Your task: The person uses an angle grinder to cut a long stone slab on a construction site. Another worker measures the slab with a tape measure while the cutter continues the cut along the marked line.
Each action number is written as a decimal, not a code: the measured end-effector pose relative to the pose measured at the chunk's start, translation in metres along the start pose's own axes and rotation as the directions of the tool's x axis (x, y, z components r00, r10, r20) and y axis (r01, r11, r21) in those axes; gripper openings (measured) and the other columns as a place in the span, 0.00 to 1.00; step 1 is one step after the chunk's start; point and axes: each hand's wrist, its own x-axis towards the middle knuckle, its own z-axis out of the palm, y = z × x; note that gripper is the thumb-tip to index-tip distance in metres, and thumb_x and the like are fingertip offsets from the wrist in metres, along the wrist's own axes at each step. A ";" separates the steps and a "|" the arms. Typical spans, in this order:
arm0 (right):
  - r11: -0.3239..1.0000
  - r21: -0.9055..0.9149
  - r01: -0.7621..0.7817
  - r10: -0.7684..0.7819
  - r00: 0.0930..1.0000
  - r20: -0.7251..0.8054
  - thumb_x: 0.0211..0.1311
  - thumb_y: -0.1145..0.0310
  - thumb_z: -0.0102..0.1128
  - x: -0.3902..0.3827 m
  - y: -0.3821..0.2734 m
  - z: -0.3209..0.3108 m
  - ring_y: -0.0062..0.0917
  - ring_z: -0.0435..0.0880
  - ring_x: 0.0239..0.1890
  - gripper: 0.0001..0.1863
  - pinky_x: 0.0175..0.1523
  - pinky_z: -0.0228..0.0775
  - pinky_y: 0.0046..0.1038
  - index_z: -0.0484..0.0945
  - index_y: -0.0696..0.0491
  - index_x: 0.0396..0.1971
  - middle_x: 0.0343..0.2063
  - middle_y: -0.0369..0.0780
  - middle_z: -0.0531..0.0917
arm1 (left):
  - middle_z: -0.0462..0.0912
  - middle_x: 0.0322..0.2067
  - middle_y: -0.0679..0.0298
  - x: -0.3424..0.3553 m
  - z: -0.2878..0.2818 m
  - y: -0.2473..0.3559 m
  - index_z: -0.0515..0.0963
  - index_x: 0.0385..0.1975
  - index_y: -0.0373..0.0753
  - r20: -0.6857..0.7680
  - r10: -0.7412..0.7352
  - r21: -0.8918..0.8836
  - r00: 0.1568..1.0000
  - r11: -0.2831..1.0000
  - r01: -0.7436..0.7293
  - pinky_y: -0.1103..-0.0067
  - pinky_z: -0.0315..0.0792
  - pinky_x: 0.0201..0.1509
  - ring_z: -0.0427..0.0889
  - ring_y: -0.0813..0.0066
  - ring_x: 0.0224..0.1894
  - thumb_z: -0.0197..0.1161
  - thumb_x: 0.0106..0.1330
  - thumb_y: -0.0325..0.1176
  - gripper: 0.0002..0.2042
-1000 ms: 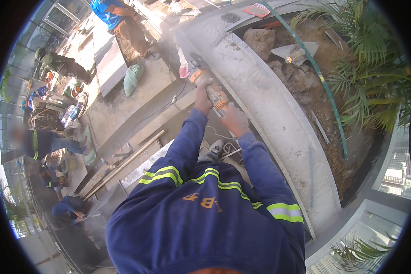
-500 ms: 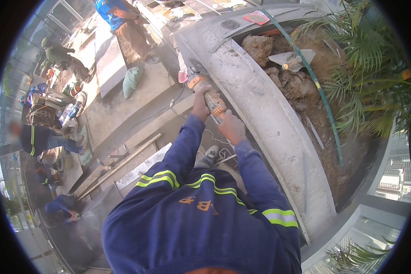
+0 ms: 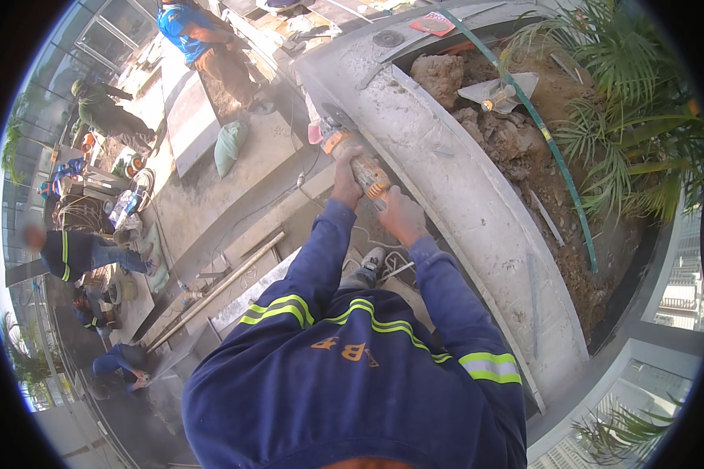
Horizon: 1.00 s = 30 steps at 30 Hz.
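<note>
We are on an outdoor building site in bright sun, and we can tell by its rough surroundings: a curved concrete wall (image 3: 477, 187) edges a bed of bare soil (image 3: 477, 133) with palm fronds (image 3: 633, 102) over it, a flat slab (image 3: 188, 117) lies near a pale green sack (image 3: 229, 144), and around us we see a long pole (image 3: 219, 289), a dusty orange power tool (image 3: 365, 168), and workers, one in a blue shirt (image 3: 186, 31), another wearing a reflective band (image 3: 65, 254)

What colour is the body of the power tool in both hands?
The power tool is orange with paler, greyish patches, as the head view shows.
</note>
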 end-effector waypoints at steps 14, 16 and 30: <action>1.000 0.009 -0.014 0.014 0.999 -0.029 0.55 0.60 0.66 0.023 0.002 0.014 0.51 0.88 0.42 0.24 0.48 0.79 0.47 0.71 0.59 0.45 0.37 0.56 0.87 | 0.78 0.32 0.56 0.013 0.000 0.006 0.72 0.45 0.39 0.007 0.010 -0.016 1.000 1.000 -0.010 0.60 0.80 0.37 0.82 0.58 0.32 0.68 0.57 0.36 0.18; 1.000 0.013 -0.004 0.004 0.999 -0.034 0.54 0.59 0.67 0.018 0.004 0.014 0.51 0.88 0.42 0.24 0.48 0.79 0.48 0.71 0.59 0.44 0.37 0.56 0.87 | 0.78 0.33 0.56 0.009 0.000 0.005 0.72 0.45 0.39 0.009 0.007 -0.017 1.000 1.000 -0.007 0.60 0.80 0.37 0.82 0.58 0.33 0.68 0.57 0.36 0.18; 0.998 -0.068 0.005 -0.004 1.000 0.003 0.56 0.61 0.66 -0.005 0.003 -0.001 0.48 0.89 0.41 0.21 0.47 0.81 0.46 0.71 0.58 0.43 0.36 0.55 0.87 | 0.78 0.34 0.56 0.001 -0.009 -0.008 0.74 0.43 0.39 0.021 0.008 -0.010 1.000 1.000 -0.008 0.59 0.81 0.39 0.83 0.58 0.35 0.68 0.57 0.36 0.17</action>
